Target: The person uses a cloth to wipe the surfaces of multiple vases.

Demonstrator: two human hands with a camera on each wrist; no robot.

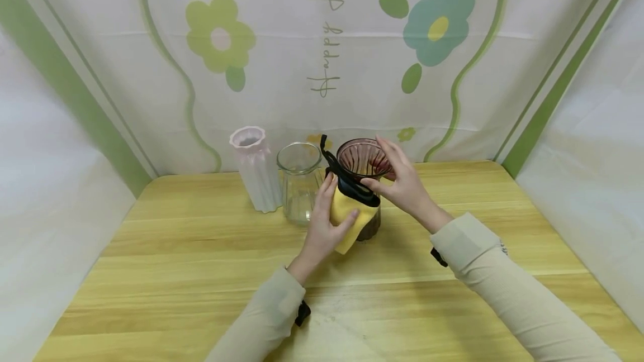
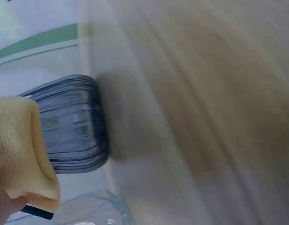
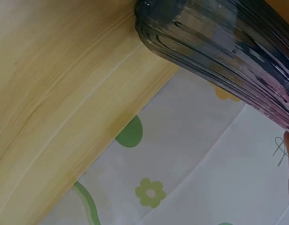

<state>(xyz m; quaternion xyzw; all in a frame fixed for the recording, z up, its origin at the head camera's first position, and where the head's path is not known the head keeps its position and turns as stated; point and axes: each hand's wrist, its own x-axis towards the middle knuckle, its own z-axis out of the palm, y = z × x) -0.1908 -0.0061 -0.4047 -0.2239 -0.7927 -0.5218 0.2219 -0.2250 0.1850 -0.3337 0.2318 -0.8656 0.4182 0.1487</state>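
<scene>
A dark tinted ribbed glass vase (image 1: 363,161) stands on the wooden table (image 1: 201,261), with a black band round its neck. My left hand (image 1: 327,222) presses a yellow cloth (image 1: 347,219) against the vase's left side, thumb and fingers curled round the cloth. My right hand (image 1: 399,180) holds the vase at its rim, fingers over the top edge. The left wrist view shows the cloth (image 2: 20,150) against the ribbed vase (image 2: 74,124). The right wrist view shows the vase's ribbed wall (image 3: 215,51) close up.
A clear glass jar (image 1: 300,189) stands just left of the dark vase, and a pale pink fluted vase (image 1: 255,169) left of that. A flowered backdrop (image 1: 322,43) closes the table's far edge; white panels flank both sides.
</scene>
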